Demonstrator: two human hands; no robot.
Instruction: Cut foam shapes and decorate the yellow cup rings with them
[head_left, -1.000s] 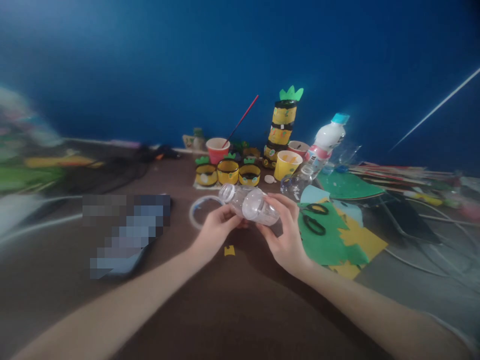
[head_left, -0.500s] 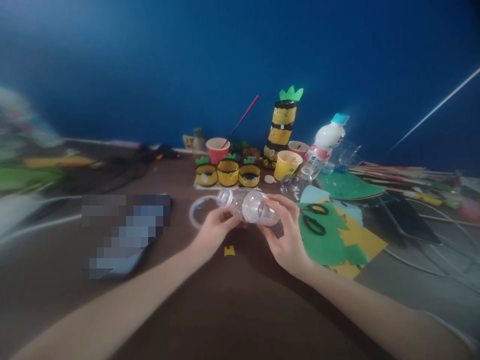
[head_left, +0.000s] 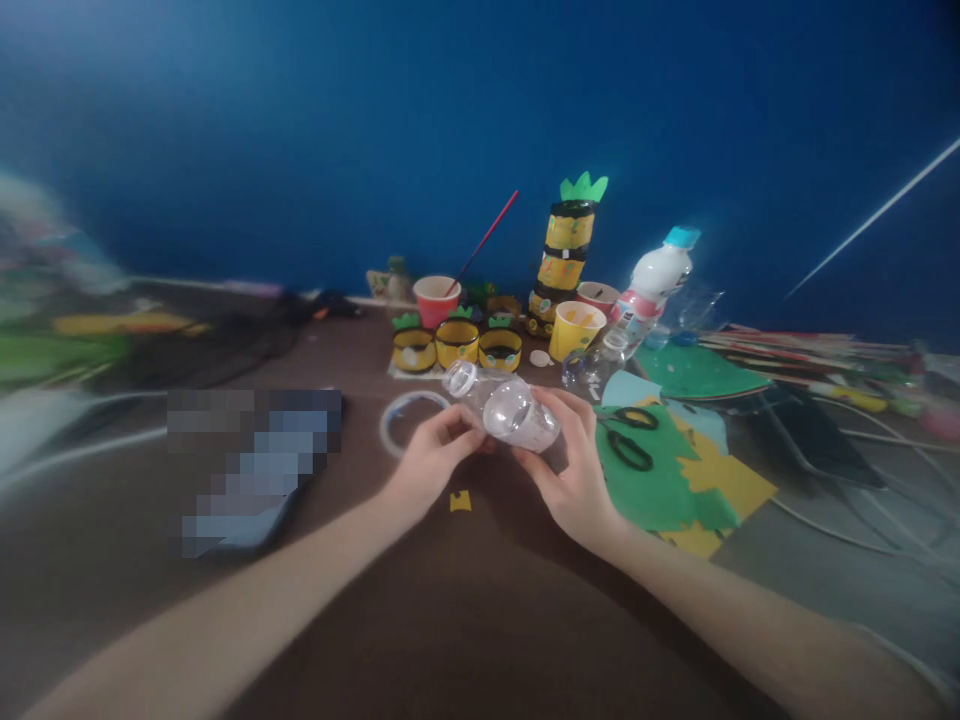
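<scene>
A clear plastic bottle (head_left: 491, 400) lies nearly sideways in the air between my hands, its uncapped neck up to the left. On its near side shows a round, shiny, see-through piece (head_left: 508, 410); whether it is part of the bottle I cannot tell. My left hand (head_left: 442, 445) pinches the bottle near the neck end from below, thumb on the near side. My right hand (head_left: 574, 455) is closed round the base end, with some fingers hidden behind. Below the bottle, a small yellow paper scrap (head_left: 460, 500) lies on the dark table (head_left: 450, 620).
Behind stand several yellow-black rings (head_left: 457, 343), a pineapple-like tower (head_left: 568, 260), a red cup (head_left: 437, 300) with a stick, a yellow cup (head_left: 576, 332) and a white bottle (head_left: 652, 275). Scissors (head_left: 630, 450) lie on green paper (head_left: 652, 500) at right. A phone-like object (head_left: 262, 480) lies left.
The bottle has tilted, its neck end rising and shifting slightly right. Both hands keep their hold; my left fingers have moved a little along it.
</scene>
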